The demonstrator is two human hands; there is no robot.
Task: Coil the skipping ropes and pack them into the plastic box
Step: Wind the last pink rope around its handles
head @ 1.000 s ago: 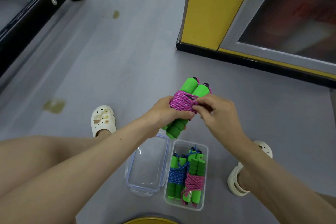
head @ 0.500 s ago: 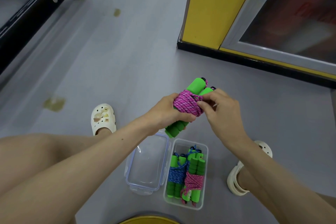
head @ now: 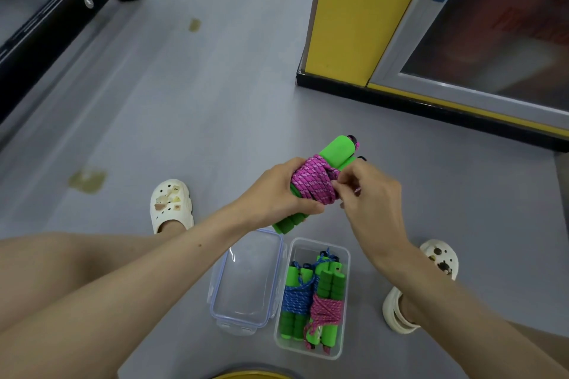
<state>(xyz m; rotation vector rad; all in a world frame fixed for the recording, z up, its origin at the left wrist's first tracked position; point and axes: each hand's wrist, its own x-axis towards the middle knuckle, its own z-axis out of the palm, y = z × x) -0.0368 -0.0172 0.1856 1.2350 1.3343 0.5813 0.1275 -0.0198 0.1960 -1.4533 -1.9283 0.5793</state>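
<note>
Head-mounted view — steeply downward, close

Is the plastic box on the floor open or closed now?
Open. The plastic box has no cover; its lid lies beside it on the floor, and two coiled ropes show inside.

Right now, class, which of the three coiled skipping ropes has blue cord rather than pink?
The blue-corded rope, lying in the left half of the plastic box. Its neighbour in the box and the rope in the hands are both wound in pink.
</note>
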